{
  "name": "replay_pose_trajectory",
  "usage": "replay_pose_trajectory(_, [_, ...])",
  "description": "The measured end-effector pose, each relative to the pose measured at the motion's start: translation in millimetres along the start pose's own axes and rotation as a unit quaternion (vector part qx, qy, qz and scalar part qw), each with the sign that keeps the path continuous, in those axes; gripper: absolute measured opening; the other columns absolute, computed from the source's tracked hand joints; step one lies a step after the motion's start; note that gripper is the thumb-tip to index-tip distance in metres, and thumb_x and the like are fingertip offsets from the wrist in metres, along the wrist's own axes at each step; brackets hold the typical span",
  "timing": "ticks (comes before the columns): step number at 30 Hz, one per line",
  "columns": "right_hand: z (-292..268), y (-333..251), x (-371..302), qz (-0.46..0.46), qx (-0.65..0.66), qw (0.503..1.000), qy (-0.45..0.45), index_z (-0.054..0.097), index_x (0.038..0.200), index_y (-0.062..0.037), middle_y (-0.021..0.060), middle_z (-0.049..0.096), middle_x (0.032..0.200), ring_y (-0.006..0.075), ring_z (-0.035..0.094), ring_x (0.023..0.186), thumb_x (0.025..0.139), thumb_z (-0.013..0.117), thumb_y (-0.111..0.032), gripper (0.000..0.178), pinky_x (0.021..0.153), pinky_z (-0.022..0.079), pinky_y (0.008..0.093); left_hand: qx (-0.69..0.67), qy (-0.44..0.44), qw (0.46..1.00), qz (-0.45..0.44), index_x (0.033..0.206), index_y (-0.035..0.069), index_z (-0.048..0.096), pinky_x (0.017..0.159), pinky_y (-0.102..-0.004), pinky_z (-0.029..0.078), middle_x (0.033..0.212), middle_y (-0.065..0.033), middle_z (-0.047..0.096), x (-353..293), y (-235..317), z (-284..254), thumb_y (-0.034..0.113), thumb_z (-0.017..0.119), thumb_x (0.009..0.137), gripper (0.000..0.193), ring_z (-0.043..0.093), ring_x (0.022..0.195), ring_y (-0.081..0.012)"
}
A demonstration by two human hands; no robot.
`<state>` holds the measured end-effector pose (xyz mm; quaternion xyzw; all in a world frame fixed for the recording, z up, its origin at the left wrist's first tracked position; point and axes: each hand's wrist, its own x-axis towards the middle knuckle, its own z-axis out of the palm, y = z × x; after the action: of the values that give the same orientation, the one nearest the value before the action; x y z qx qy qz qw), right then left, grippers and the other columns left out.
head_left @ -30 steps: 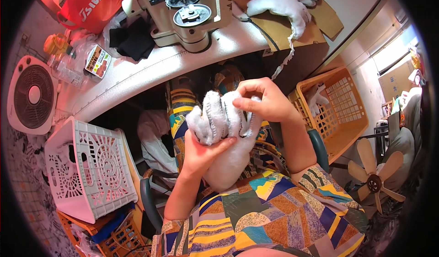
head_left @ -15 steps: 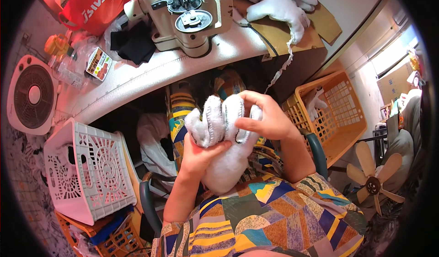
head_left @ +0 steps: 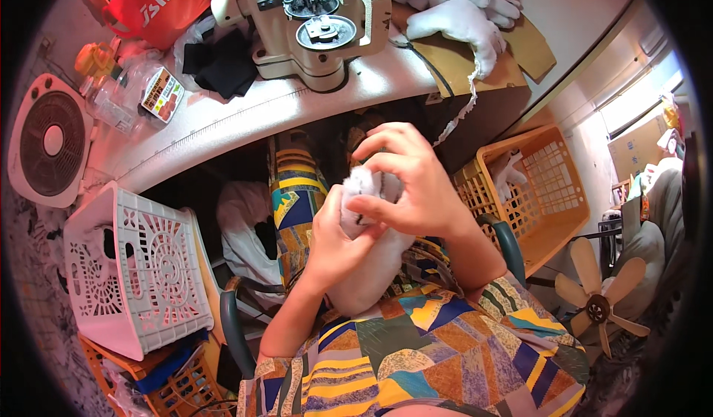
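Note:
A white fleece glove lies over my lap, its cuff end toward my belly and its finger end raised between my hands. My left hand wraps the glove's left side, thumb across its front. My right hand pinches the fleece at the finger end between thumb and fingers, the upper fingers curved above it. Dark stitching shows at the pinched spot. Most of the glove's fingers are hidden behind my hands. Beyond them, on the white table, stands a pale sewing machine with a round metal disc.
White gloves lie on cardboard at the table's right, a fluffy strip hanging off the edge. A white basket and box fan stand left. An orange crate and bladed fan are right. Chair armrests flank me.
My hands have drawn together around the finger end, and the glove's spread fingers are now folded or covered. My right hand has turned and moved slightly left. The view has shifted a little.

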<state>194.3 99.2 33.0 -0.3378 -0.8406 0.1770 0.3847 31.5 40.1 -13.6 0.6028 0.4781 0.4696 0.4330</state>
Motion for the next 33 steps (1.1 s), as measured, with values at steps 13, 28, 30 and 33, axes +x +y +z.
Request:
replay_pose_trajectory(13, [23,22,3,0.052,0.192,0.979,0.043,0.067,0.101,0.0001,0.0124,0.066,0.100,0.0284,0.058,0.104,0.091,0.061,-0.025,0.027,0.094,0.042,0.0388,-0.214,0.006,0.972,-0.092,0.096,-0.002,0.068,0.065,-0.0210,0.044,0.082,0.0022,0.065,-11,2,1,0.013,0.065,0.093,0.016,0.053,0.075,-0.0026])
replay_pose_trajectory(28, [51,14,-28,0.240,0.409,0.876,0.088,0.053,0.121,0.0005,0.0071,0.061,0.113,0.0127,0.055,0.100,0.085,0.074,-0.025,0.049,0.089,0.045,0.0296,-0.375,0.169,0.910,-0.054,0.116,0.002,0.060,0.088,-0.0291,0.047,0.111,-0.0064,0.065,-8,-33,-12,0.022,0.056,0.095,0.030,0.062,0.098,-0.0137])
replay_pose_trajectory(30, [53,11,-27,0.218,0.376,0.893,0.121,0.055,0.116,-0.0018,0.0089,0.063,0.109,0.0138,0.057,0.101,0.080,0.078,-0.024,0.048,0.088,0.046,0.0299,-0.370,0.169,0.913,-0.019,0.125,-0.001,0.052,0.092,-0.0303,0.045,0.117,-0.0096,0.061,-7,-27,-20,0.029,0.064,0.088,0.050,0.059,0.105,-0.0165])
replay_pose_trajectory(33, [47,2,-21,0.241,0.301,0.922,0.039,0.057,0.113,-0.0018,0.0082,0.064,0.108,0.0142,0.058,0.100,0.078,0.080,-0.024,0.048,0.088,0.047,0.0309,-0.272,0.170,0.942,0.101,0.136,-0.004,0.041,0.100,-0.0333,0.041,0.127,-0.0141,0.052,5,-3,-21,0.036,0.079,0.076,0.082,0.053,0.116,-0.0212])
